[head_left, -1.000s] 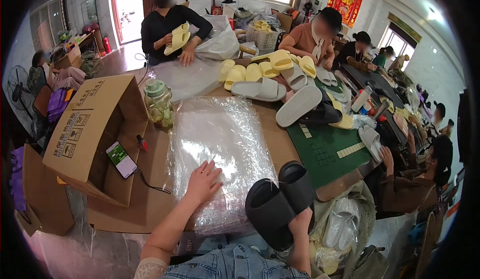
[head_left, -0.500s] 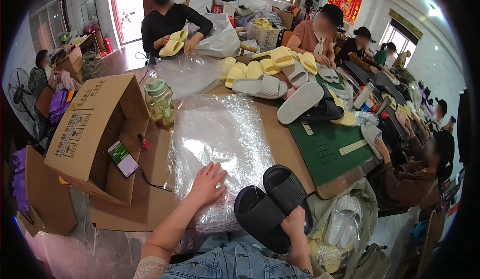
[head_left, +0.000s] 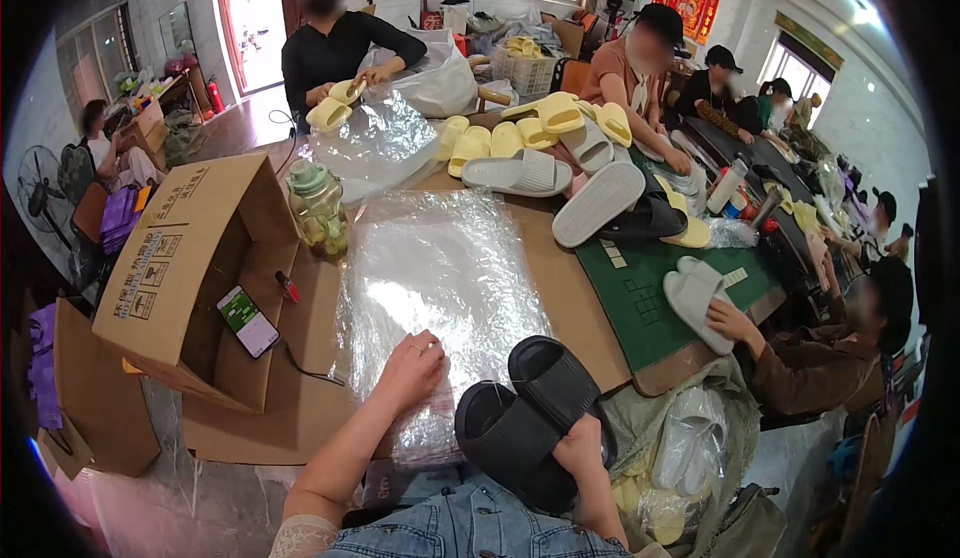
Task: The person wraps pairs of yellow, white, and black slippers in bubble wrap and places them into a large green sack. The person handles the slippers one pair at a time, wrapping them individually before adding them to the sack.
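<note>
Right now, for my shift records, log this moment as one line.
left hand: flat on clear plastic bags | right hand: holding black slippers | cardboard box: open, left

Landmark: the stack of clear plastic bags (head_left: 440, 288) lying flat on the brown table.

- Black foam slippers (head_left: 530, 418): two, held as a pair at the near edge of the stack.
- Open brown cardboard box (head_left: 190, 258): one, left of the stack.
- Smartphone with lit screen (head_left: 248, 321): one, left of the stack, in the box.
- Clear drink jar with green lid (head_left: 318, 208): one, at the stack's far left corner.
- Green cutting mat (head_left: 650, 293): one, right of the stack.
- White foam slippers: one (head_left: 518, 172) beyond the stack; two (head_left: 697, 298) right of it, on the mat.
- Yellow foam slippers (head_left: 500, 138): several beyond the stack; exact count cannot be told.
</note>
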`<state>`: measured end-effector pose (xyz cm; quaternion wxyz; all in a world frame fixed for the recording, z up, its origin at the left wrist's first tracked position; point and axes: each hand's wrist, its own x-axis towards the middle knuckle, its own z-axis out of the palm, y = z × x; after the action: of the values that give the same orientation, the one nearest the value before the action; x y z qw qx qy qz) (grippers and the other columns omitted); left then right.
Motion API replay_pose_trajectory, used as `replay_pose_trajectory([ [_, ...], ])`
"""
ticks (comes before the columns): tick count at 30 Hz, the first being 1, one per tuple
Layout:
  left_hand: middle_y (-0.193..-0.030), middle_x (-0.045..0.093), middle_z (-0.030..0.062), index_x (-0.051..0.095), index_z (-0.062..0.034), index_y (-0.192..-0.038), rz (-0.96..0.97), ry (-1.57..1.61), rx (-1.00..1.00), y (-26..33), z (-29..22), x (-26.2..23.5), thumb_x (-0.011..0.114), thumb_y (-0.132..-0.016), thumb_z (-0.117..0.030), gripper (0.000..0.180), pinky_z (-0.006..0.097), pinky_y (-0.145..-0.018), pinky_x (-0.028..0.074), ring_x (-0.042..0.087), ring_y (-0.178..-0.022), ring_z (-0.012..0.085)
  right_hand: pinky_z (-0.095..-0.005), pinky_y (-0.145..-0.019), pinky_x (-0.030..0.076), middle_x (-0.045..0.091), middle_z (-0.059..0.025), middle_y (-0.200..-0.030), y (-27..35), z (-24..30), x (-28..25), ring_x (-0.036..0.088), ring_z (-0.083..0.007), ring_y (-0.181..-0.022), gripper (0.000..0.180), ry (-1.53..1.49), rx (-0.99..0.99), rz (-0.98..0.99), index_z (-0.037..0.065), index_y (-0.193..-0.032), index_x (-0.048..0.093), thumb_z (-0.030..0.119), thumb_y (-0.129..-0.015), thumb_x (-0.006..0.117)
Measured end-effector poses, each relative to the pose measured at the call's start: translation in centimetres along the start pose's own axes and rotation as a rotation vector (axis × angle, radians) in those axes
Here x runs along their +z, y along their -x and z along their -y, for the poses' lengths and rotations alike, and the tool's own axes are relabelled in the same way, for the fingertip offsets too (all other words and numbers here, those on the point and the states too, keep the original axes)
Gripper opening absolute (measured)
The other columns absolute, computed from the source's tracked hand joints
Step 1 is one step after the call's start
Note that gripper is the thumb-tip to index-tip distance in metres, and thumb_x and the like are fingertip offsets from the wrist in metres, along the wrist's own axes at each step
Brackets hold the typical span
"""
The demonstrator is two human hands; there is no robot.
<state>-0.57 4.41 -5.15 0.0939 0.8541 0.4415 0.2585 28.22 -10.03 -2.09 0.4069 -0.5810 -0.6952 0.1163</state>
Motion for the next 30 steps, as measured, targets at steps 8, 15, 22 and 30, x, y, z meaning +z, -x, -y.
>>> replay_pose_trajectory([
  [8,-0.101,0.068,0.0083,0.068,-0.0062,-0.087,-0.279,0.29,-0.056,-0.7,-2.7,-2.2,0.073,-0.084,-0.014,0.01,0.038,-0.08,0.055,0.066,-0.094,0.0285,-0.0506,-0.067,0.052,0.063,-0.0241,-0.069,1.2,-2.6,1.7,0.063,-0.0444,-0.068,0.021,0.034,-0.041,0.176,-0.003,-0.064,0.064,0.016,-0.061,0.072],
  [15,-0.111,0.069,0.0085,0.07,-0.0074,-0.086,-0.199,0.394,0.053,-0.4,-5.2,-4.1,0.077,-0.081,-0.012,0.01,0.04,-0.091,0.052,0.065,-0.106,0.0289,-0.0513,-0.07,0.052,0.064,-0.0269,-0.073,-2.7,-0.1,0.0,0.065,-0.0445,-0.073,0.036,0.228,-0.011,0.43,-0.006,-0.067,0.064,0.029,-0.073,0.069],
  [22,-0.12,0.066,0.0102,0.062,-0.0056,-0.092,-0.098,0.411,0.258,-0.6,-7.7,-5.2,0.069,-0.088,-0.011,0.009,0.041,-0.099,0.049,0.059,-0.12,0.0326,-0.0526,-0.072,0.05,0.063,-0.0289,-0.075,-5.8,0.5,1.2,0.064,-0.0454,-0.077,0.042,0.194,0.058,0.411,-0.007,-0.07,0.063,0.033,-0.078,0.07],
  [30,-0.12,0.066,0.01,0.063,-0.0058,-0.093,-0.233,0.292,0.158,-0.1,-6.5,-4.5,0.069,-0.087,-0.01,0.009,0.043,-0.098,0.05,0.06,-0.118,0.0344,-0.0517,-0.067,0.048,0.057,-0.0259,-0.068,-6.7,-0.6,3.4,0.061,-0.0446,-0.072,0.041,0.079,0.164,0.284,-0.005,-0.063,0.057,0.031,-0.077,0.073],
])
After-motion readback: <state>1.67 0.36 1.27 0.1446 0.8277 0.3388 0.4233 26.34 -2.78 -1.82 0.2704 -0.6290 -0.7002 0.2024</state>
